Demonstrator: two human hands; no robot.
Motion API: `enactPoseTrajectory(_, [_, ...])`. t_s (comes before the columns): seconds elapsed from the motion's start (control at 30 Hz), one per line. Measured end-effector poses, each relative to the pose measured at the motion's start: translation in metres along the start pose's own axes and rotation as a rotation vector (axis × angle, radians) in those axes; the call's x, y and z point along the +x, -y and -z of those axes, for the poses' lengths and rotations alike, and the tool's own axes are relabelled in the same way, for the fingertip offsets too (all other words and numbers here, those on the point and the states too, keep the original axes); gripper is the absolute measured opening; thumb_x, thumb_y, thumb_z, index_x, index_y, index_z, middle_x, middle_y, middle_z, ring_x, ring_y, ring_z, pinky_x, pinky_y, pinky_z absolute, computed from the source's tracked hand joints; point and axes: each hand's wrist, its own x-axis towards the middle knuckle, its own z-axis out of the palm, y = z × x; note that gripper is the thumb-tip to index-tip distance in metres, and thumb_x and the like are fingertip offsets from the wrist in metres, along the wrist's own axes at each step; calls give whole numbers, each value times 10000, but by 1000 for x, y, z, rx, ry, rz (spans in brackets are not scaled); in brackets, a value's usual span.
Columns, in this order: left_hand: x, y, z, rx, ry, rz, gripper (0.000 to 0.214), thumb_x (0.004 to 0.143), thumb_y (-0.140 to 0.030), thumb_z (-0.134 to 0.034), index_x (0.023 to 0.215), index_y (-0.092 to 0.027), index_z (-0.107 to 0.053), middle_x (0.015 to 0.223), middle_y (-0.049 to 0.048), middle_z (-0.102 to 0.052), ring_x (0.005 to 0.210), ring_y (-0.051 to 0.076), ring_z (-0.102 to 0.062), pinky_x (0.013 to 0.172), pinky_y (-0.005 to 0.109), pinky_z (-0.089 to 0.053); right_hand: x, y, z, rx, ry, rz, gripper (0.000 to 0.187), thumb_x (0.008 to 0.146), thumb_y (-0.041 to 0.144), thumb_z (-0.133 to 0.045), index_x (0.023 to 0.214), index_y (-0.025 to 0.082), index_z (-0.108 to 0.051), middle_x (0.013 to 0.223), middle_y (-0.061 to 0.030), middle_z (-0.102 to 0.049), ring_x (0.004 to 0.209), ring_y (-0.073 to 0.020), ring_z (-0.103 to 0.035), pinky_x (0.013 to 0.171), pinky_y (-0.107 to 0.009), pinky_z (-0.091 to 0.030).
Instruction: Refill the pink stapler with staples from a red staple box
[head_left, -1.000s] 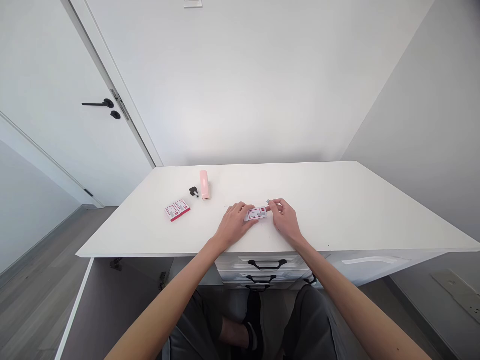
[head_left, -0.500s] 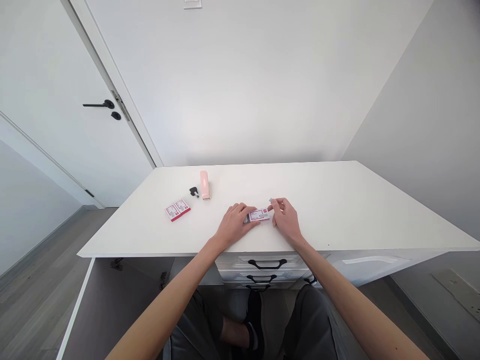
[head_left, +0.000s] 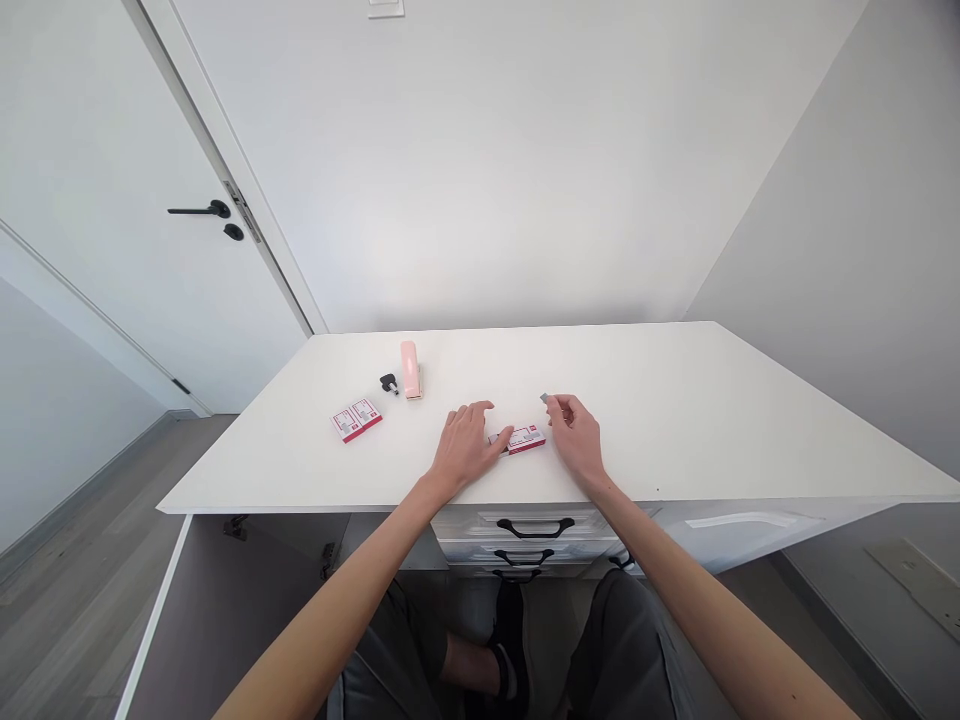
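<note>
My left hand [head_left: 466, 441] rests on the white top with fingers spread, its thumb touching a small red-and-white staple box [head_left: 526, 438]. The box lies flat, and its left end is partly hidden by the thumb. To the right of it, my right hand [head_left: 574, 432] pinches a small grey strip of staples [head_left: 544, 398] between thumb and forefinger, a little above the surface. A pink stapler [head_left: 411, 371] stands farther back to the left.
Beside the stapler lies a small black-headed thing with a metal end [head_left: 389, 383]. Two more red-and-white boxes [head_left: 357, 419] lie side by side to the left. Under the front edge of the white top [head_left: 712, 420] are drawers with black handles [head_left: 535, 527]; a cabinet door [head_left: 217, 620] hangs open at lower left.
My left fingers have lifted off the staple box and spread, and the box has turned and shifted slightly right and down. My right hand keeps the grey strip, moved slightly right.
</note>
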Motion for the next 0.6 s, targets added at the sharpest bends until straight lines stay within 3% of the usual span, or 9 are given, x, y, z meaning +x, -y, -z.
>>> enactPoseTrajectory(0.13, [0,-1,1,-53,41,38,373,966,-439,-560,1240,-186,-546,669,-33,-603,733,238,-657,947,454,-445,-1,2,0,7,22,34,444,934,650,-567,972,235,-720,1010,-89,-756,894,-246,-660,805,-377,-505])
enactPoseTrajectory(0.27, [-1,0,3,-136,57,68,378,927,-379,-571,1248,-184,-539,605,-71,-616,617,198,-630,972,444,-441,-2,4,-1,-2,36,76,410,926,619,-606,980,238,-747,1069,-86,-767,928,-244,-660,806,-372,-494])
enactPoseTrajectory(0.4, [-1,3,4,-221,61,123,363,905,-346,-570,1232,-191,-551,579,-74,-654,642,205,-649,963,424,-454,-3,6,0,-32,104,158,362,952,574,-590,986,258,-762,1111,-74,-765,953,-246,-661,851,-390,-480])
enactPoseTrajectory(0.6, [1,7,6,-372,69,208,319,937,-373,-540,1204,-201,-564,668,-46,-736,695,199,-686,787,352,-479,-5,6,-2,-121,259,355,263,955,520,-633,952,312,-793,1110,-59,-747,1114,-277,-635,998,-449,-464])
